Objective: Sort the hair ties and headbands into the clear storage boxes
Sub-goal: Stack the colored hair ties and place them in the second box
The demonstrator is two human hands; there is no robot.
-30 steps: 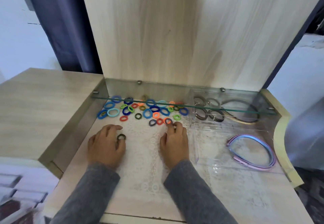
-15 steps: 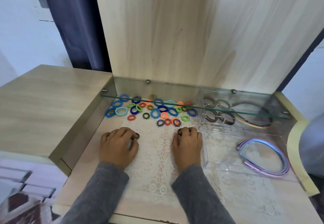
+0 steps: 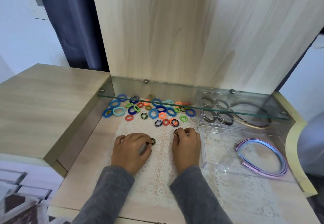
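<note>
Rear clear box: grey hair ties in pairs, dark headbands lying flat.
Front clear box: pastel headbands, long axis running front-to-back, open ends pointing left.
Loose hair ties: scattered flat on worktop under glass shelf.
Left hand: grip pinching dark green-striped tie on lace mat.
Right hand: fingers curled over a dark tie.
</note>
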